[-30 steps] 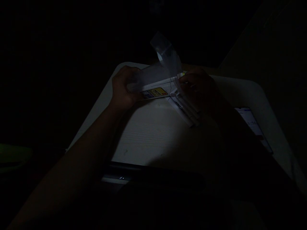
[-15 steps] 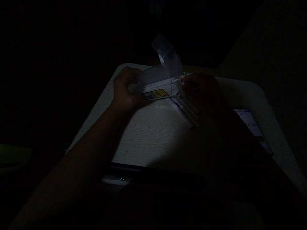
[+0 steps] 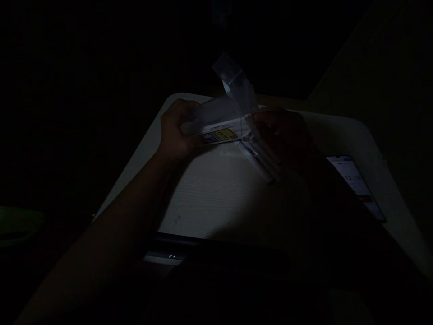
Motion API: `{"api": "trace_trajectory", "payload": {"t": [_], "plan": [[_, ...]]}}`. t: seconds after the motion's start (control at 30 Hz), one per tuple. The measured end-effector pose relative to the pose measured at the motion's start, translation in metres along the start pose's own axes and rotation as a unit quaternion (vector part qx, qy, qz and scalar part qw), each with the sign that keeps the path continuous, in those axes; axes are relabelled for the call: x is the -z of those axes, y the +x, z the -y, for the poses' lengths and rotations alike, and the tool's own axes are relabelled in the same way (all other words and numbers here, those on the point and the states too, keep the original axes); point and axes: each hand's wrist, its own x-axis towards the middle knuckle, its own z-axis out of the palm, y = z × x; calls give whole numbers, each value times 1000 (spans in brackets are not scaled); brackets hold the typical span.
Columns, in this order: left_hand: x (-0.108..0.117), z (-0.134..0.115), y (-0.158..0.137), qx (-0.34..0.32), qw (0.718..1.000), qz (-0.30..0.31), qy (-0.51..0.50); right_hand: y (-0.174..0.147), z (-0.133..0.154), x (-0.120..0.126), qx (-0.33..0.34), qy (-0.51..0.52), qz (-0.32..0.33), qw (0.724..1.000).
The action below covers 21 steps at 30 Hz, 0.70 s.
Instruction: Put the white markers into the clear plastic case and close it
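Note:
My left hand is closed around the left end of a clear plastic case, held tilted above the table. A yellow and dark label marks its near side, and pale contents show through the wall. The clear flap stands up from the right end. Several slim white pen-like sticks slant down to the right from that end, one with dark lettering. My right hand is bent around this end and the tops of the sticks. Deep shadow hides most of its fingers.
The scene is very dark. A lit phone lies on the white table beside my right forearm. A long dark bar-shaped object runs along the near edge. Something green is at the far left.
My right hand has shifted slightly left, closer against the open end of the case. The view has tipped up a little; my left hand keeps the same hold.

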Motion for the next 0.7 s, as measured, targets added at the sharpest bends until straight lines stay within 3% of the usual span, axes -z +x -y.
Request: {"api": "trace_trajectory", "payload": {"t": [0.13,0.23,0.43,0.7], "plan": [[-1,4,0,9,1000,4,-19,0,-4,12,-22,3,-32,999],[-1,6,0,0,1000,8,-19,-1,-7,24,-43,-14,-20,999],[-3,8,0,17,1000,3,-23,-3,-9,37,-21,22,14,999],[-2,8,-1,21,999,4,-30,-3,-5,31,-2,57,13,998]]}}
